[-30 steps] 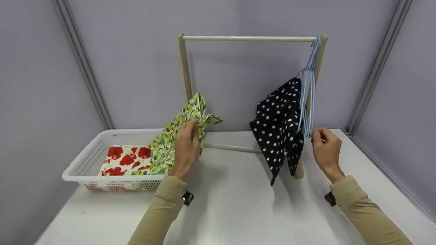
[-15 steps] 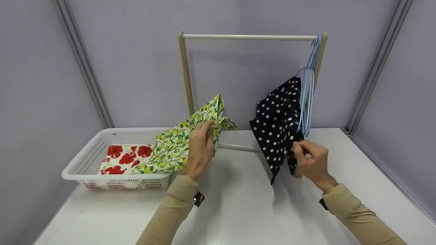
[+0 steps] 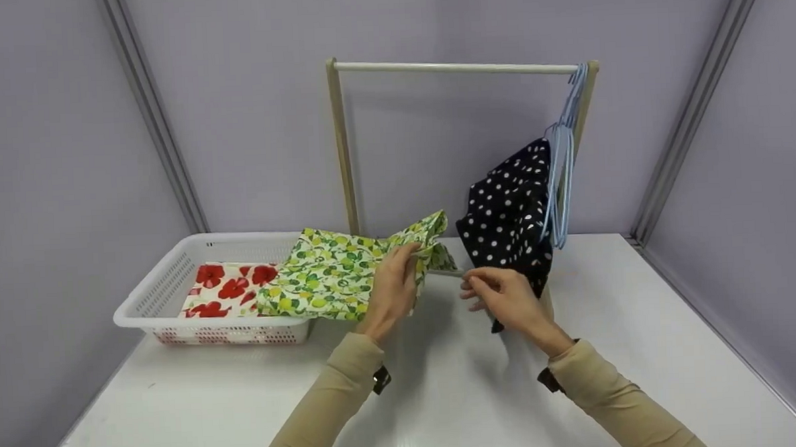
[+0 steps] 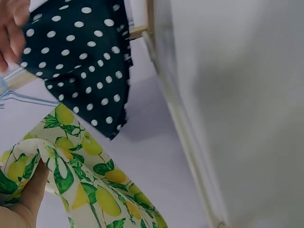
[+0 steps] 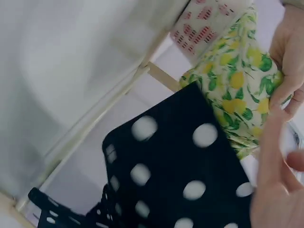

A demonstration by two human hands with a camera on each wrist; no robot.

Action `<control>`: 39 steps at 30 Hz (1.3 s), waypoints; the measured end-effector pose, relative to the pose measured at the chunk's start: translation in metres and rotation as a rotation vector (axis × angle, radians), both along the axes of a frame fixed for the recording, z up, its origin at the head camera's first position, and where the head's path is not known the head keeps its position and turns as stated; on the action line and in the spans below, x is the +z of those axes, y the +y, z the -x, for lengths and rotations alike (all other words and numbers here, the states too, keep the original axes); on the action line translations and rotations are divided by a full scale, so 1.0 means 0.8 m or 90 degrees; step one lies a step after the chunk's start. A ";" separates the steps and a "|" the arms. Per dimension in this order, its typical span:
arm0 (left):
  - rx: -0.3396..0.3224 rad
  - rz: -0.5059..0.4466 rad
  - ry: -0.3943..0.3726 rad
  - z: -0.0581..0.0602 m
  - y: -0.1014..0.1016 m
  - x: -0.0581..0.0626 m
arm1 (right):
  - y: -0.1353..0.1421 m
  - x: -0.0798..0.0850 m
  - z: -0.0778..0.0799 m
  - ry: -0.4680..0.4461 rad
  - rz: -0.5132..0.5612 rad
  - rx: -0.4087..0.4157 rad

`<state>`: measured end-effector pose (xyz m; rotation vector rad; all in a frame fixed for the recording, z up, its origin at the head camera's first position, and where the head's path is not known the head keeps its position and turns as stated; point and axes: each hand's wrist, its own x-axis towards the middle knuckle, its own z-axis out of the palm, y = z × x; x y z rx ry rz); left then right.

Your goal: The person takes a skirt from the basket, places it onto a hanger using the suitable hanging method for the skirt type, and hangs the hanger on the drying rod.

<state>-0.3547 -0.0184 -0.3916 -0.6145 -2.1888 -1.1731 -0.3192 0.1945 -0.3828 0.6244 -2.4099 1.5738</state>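
My left hand [image 3: 395,284] pinches a lemon-print cloth [image 3: 333,270] near its right end, between thumb and fingers. The cloth stretches left from the hand, its far part lying over the basket's right side. Just to the right is my right hand [image 3: 509,302], fingers loosely bent and holding nothing, apart from the lemon cloth. Behind that hand hangs a black cloth with white dots [image 3: 508,212], on one of several light blue hangers [image 3: 561,183]. The right wrist view has this dotted cloth [image 5: 175,161] close up, beside the blurred right fingers [image 5: 270,152].
A white perforated basket [image 3: 133,321] on the left holds a red-flowered cloth [image 3: 231,286]. A wooden rack with a pale top rail [image 3: 451,66] stands at the back, the hangers bunched at its right post. Grey walls enclose the white table [image 3: 198,407].
The left hand has moved right and slightly lower, drawing the lemon cloth farther out of the basket. The right hand has come left from beside the hangers towards it, its fingers loosening.
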 end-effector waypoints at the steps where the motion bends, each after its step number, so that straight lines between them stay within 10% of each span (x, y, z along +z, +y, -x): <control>1: 0.003 0.003 -0.009 0.000 0.002 -0.004 | -0.005 -0.002 0.005 -0.038 -0.016 0.015; 7: -0.004 0.031 -0.019 -0.003 0.018 -0.025 | -0.027 -0.013 0.033 -0.208 0.003 0.073; 13: -0.054 0.094 -0.031 -0.010 0.041 -0.051 | -0.037 -0.020 0.053 -0.299 0.074 -0.032; 26: -0.300 0.285 -0.216 -0.027 0.050 -0.069 | 0.009 -0.042 0.081 -0.156 -0.206 -0.164; 34: -0.114 0.310 -0.352 0.001 -0.023 -0.060 | 0.039 -0.046 0.077 0.038 -0.273 -0.187; 39: 0.014 0.307 -0.408 0.022 -0.069 -0.067 | 0.054 -0.050 0.069 0.075 -0.306 -0.087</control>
